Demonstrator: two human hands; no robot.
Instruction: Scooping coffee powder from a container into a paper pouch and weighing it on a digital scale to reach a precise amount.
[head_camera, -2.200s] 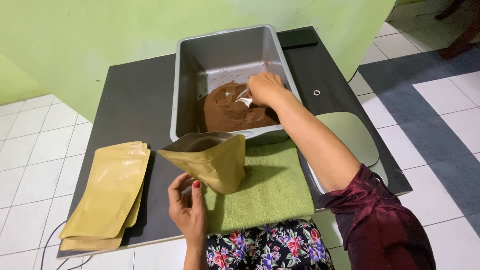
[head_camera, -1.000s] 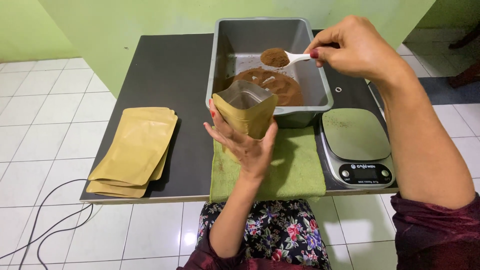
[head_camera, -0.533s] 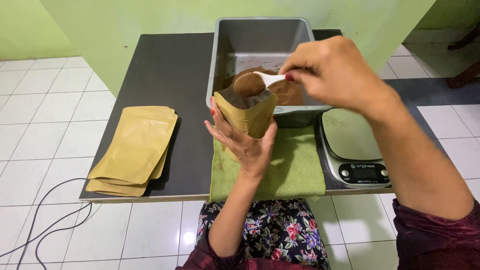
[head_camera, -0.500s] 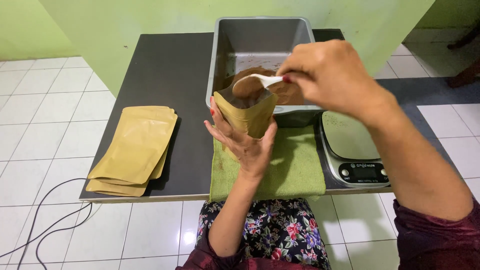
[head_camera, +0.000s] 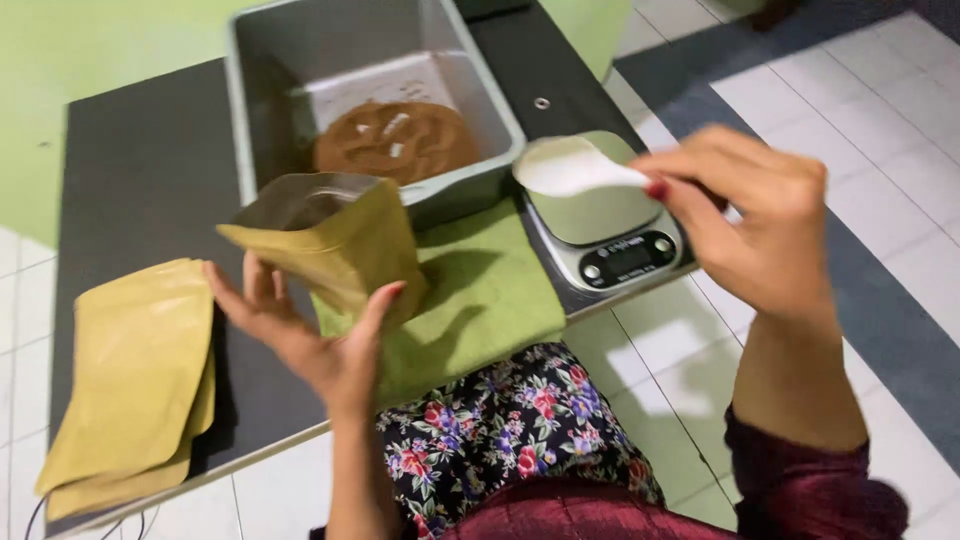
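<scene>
Pouch (head_camera: 335, 245) rests in left hand (head_camera: 310, 345) — spoon (head_camera: 570, 165) in right hand (head_camera: 745, 225).

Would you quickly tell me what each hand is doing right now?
Left hand: closed around the open tan pouch, held upright.
Right hand: pinching the handle of the white spoon above the scale.

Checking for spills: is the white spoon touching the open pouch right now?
Apart. The head view shows the white spoon in the right hand over the scale, with green cloth between it and the open pouch in the left hand.
</scene>
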